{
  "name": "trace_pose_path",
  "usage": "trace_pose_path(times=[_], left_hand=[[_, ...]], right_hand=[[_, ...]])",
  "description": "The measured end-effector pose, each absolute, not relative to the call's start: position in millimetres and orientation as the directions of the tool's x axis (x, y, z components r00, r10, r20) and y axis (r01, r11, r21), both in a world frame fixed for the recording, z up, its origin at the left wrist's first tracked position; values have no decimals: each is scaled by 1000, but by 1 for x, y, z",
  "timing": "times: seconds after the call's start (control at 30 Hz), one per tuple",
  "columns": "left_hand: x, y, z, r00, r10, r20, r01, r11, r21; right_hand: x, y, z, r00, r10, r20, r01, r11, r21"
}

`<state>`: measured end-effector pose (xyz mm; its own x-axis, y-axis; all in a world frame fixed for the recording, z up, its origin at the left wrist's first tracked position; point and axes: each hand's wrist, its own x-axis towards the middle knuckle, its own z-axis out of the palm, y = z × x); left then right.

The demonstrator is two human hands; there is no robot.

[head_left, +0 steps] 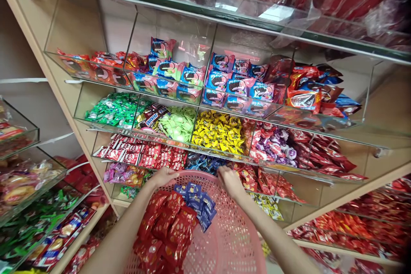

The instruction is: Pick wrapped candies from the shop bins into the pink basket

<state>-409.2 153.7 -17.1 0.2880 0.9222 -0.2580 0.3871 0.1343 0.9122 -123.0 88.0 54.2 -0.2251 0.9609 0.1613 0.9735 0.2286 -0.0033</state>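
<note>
A pink perforated plastic basket (pixel 237 239) is tilted in front of me. My left hand (pixel 164 177) is closed on its far rim at the left. Shiny red packets (pixel 167 227) lie in the basket's left half, and small dark blue packets (pixel 197 203) sit beside them near the far wall. My right hand (pixel 229 178) is at the far right of the rim, against a bin of dark blue wrapped sweets (pixel 205 163). Its fingers are curled; whatever is between them is hidden.
Tiered clear bins hold yellow-wrapped sweets (pixel 218 132), green sweets (pixel 112 109) and blue cookie packs (pixel 216 79). A glass shelf edge (pixel 192 6) runs overhead. More bins stand left, with red packets (pixel 349 231) lower right.
</note>
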Motion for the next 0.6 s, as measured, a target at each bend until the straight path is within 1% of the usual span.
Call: trace_pose_path(times=[0.1,0.17,0.23,0.37,0.6], left_hand=[[-410,154,-19,292,926,-237,400,107,910],[-410,154,-19,294,929,-225,405,92,910],[-411,155,-19,294,932,-213,408,80,909],[-412,155,-21,288,938,-196,410,64,910],[-411,155,-21,287,937,-197,404,68,912]], right_hand=[[-115,110,55,-186,971,150,962,149,227],[-114,119,48,-190,975,111,943,150,299],[-114,123,41,-193,977,87,938,158,310],[-117,125,34,-166,983,83,943,133,304],[-116,118,39,-115,983,147,958,71,277]])
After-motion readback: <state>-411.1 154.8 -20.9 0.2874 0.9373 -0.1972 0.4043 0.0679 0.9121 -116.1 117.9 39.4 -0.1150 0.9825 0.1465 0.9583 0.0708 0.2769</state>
